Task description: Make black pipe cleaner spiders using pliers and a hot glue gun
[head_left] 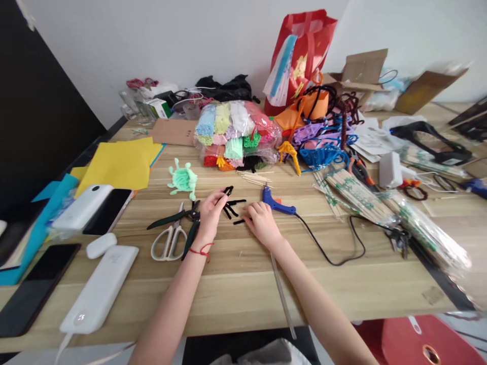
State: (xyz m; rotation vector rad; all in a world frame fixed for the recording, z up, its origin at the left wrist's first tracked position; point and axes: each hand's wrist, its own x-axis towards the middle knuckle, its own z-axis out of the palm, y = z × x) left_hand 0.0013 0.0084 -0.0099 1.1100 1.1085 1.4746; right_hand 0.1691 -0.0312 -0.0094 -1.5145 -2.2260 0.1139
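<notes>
Pinched in my left hand [210, 210] is a bent black pipe cleaner [229, 190], its loop sticking out past the fingertips. Several short black pipe cleaner pieces [230, 209] lie on the table between my hands. My right hand [262, 220] rests on the table with fingers curled, and the end of another short black piece [239, 221] shows at its fingertips. A blue glue gun [279, 205] lies just behind my right hand. Left of my left hand are white-handled scissors [167, 243] and green-handled cutters [163, 220], with a mint-green fuzzy figure [183, 179] behind.
A bag of colored pipe cleaners [234, 134] stands at the back, near wooden sticks [254, 177]. The glue gun's black cord [319, 253] curves right toward packets of sticks [357, 195]. Phones and a white power bank [101, 289] lie left. A clear stick [281, 294] lies below my right hand.
</notes>
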